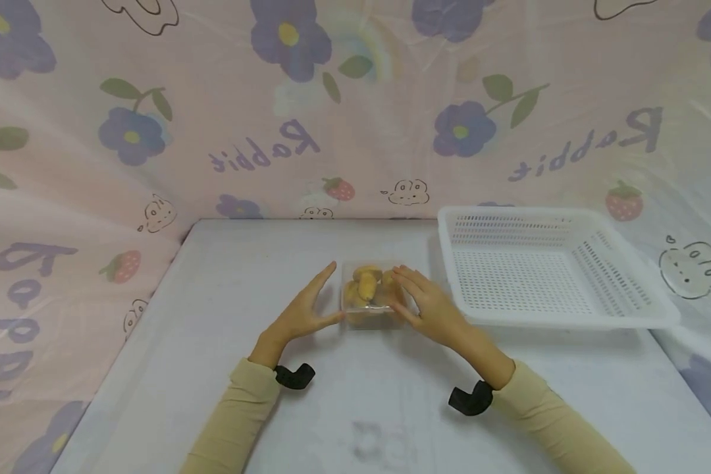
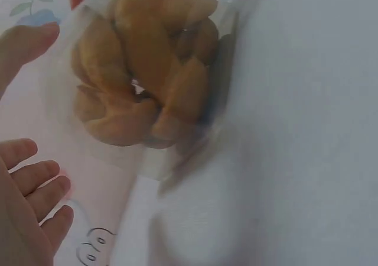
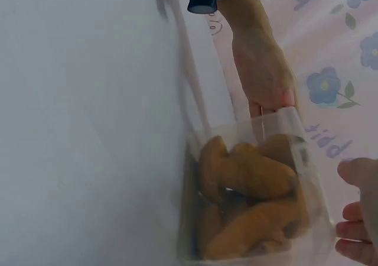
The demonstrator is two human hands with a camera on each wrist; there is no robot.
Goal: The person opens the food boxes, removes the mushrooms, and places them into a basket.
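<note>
Floral pink sheet (image 1: pixel 355 99) hangs behind and to both sides of the work area, printed with purple flowers, strawberries and the word "Rabbit" in mirror writing.

White table (image 1: pixel 213 316) fills the lower part of the head view; surface plain, a faint print near its front edge.

White perforated basket (image 1: pixel 545 270) sits on the table at the right rear, low-walled, lying flat, nothing seen inside it (its near-left corner is just beside the right hand).

Two arms in tan sleeves (image 1: pixel 237 415) come in from the front edge; a black wrist mount (image 1: pixel 294 376) shows at each cuff.

Clear plastic box (image 1: pixel 370 294) stands on the table at centre, between the two hands and left of the basket. It holds several golden-brown pastry pieces (image 2: pixel 142 77) piled together; whether the box has a lid is not certain, as the wrist views are blurred.

Left hand (image 1: pixel 302 309): fingers straight and held together, thumb apart; the thumb tip reaches the box's left side and appears to touch it, palm facing the box.

Right hand (image 1: pixel 429 303): fingers straight and slightly spread, laid against the box's right side and over its top edge.
</note>
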